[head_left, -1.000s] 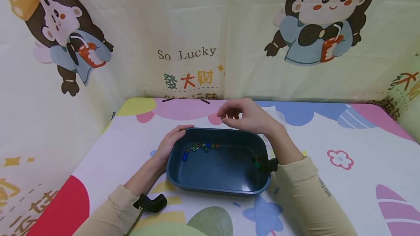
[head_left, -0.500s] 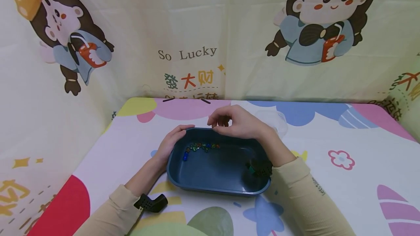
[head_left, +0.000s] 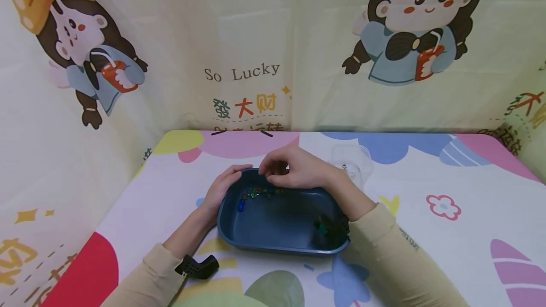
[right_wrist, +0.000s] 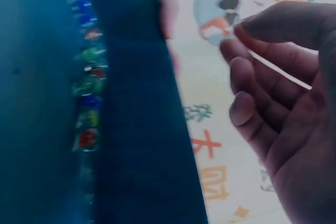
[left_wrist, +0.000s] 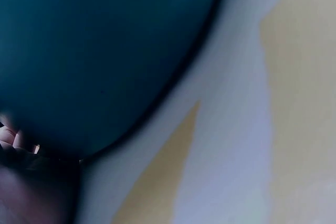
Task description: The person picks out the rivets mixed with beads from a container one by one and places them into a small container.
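A dark blue plastic basin (head_left: pixel 281 226) stands on the table, with several coloured glass marbles (head_left: pixel 258 192) along its far left inside wall. My left hand (head_left: pixel 222 186) holds the basin at its far left corner, fingers lying along the rim. Over the far wall hovers my right hand (head_left: pixel 294 167), its fingers loosely bent. In the right wrist view thumb and index finger come close together beside the basin, and I see nothing between them. The marbles (right_wrist: pixel 90 77) form a row along the basin's wall there. The left wrist view shows mostly the basin (left_wrist: pixel 94 51).
Behind the right forearm sits a clear plastic container (head_left: pixel 356 160) with something small and shiny in it. A patterned cloth (head_left: pixel 469 250) covers the table. Printed curtains (head_left: pixel 243 22) hang behind it. Both wrists wear black straps with cameras.
My right hand has moved left and lower, from behind the basin to over its far wall, uncovering more of the clear container. The left hand stays on the basin.
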A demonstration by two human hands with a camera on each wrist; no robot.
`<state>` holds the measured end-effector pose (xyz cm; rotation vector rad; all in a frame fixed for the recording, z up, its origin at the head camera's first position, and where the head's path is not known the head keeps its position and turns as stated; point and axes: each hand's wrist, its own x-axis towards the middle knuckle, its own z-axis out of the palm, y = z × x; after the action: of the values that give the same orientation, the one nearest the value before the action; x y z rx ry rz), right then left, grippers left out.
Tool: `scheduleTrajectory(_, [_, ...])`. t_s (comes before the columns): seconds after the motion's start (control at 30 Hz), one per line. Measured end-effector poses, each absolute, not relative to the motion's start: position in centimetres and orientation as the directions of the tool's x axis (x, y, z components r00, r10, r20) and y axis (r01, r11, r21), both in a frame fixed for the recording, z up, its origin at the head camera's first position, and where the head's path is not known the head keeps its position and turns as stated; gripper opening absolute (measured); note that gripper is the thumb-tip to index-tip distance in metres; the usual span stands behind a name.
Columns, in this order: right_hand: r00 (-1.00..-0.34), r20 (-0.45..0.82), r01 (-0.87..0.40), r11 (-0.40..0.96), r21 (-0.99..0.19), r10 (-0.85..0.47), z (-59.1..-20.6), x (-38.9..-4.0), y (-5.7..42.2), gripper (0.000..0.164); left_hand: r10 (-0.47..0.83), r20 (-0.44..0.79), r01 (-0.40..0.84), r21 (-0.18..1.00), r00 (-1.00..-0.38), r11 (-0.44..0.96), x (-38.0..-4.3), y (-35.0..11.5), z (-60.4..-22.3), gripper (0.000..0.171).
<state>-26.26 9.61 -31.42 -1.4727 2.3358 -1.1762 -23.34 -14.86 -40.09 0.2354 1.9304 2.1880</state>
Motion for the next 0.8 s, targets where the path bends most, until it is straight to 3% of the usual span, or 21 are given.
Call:
scheduleTrajectory(0.33, [-0.419, 0.170, -0.717, 0.210, -0.665, -0.892, -31.9, -26.0, 7.3, 0.018, 0.292, 0.012, -0.044, 0.982, -0.956, -0.182, -23.2, -15.0, -40.6, 0.036])
scheduleTrajectory(0.8, [-0.374, 0.131, -0.625, 0.145, -0.767, -0.918, -33.3, -26.4, 5.6, 0.015, 0.271, 0.003, -0.044, 0.985, -0.963, -0.166, -23.3, -14.9, -40.2, 0.037])
